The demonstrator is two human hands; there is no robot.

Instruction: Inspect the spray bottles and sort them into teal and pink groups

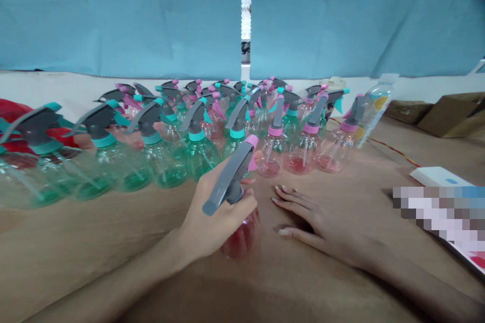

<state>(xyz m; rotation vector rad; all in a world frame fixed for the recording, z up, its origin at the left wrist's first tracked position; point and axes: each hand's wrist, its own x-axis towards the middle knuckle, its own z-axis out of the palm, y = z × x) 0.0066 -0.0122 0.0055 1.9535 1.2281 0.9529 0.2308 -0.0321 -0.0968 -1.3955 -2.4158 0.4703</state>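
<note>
My left hand (215, 212) is wrapped round the neck of a pink spray bottle (240, 237) with a grey and pink trigger head. The bottle is upright, its upper body partly hidden by my fingers. To its right, my right hand (303, 217) rests palm down on the brown table (159, 247), fingers stretched out and holding nothing. Just beyond my hands stands a front row of similar bottles, among them a green spray bottle (202, 159) and a pink-collared spray bottle (302, 154).
Several more green and pink spray bottles stand behind the front row. A clear drink bottle (379, 106) leans at the right end. Farther right are a brown cardboard box (454, 113), a white box (439, 176) and a twisted wire (396, 150). Blue cloth (113, 20) hangs behind.
</note>
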